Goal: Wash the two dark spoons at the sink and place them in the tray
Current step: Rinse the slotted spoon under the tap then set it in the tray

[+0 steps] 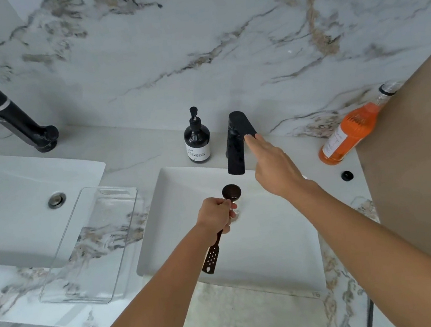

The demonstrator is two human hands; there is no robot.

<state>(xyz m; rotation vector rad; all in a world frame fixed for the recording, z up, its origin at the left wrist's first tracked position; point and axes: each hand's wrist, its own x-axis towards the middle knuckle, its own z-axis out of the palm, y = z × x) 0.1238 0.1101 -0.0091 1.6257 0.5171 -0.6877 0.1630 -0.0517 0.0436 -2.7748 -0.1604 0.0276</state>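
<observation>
My left hand (216, 214) is closed around a dark spoon (231, 192) over the white sink (180, 194). The spoon's round bowl sticks out past my fingers under the black faucet (235, 144), and its perforated handle end hangs below my fist. My right hand (274, 167) reaches forward with fingers extended, the fingertips touching the faucet's lever. It holds nothing. No water stream is visible. A clear tray (68, 276) lies on the counter left of the sink, and it looks empty. I see only one spoon.
A black soap pump bottle (197, 141) stands left of the faucet. An orange bottle (349, 133) leans at the right beside a brown panel (419, 154). A second sink (21, 184) with its own black faucet (10, 118) is at the left. A marble wall rises behind.
</observation>
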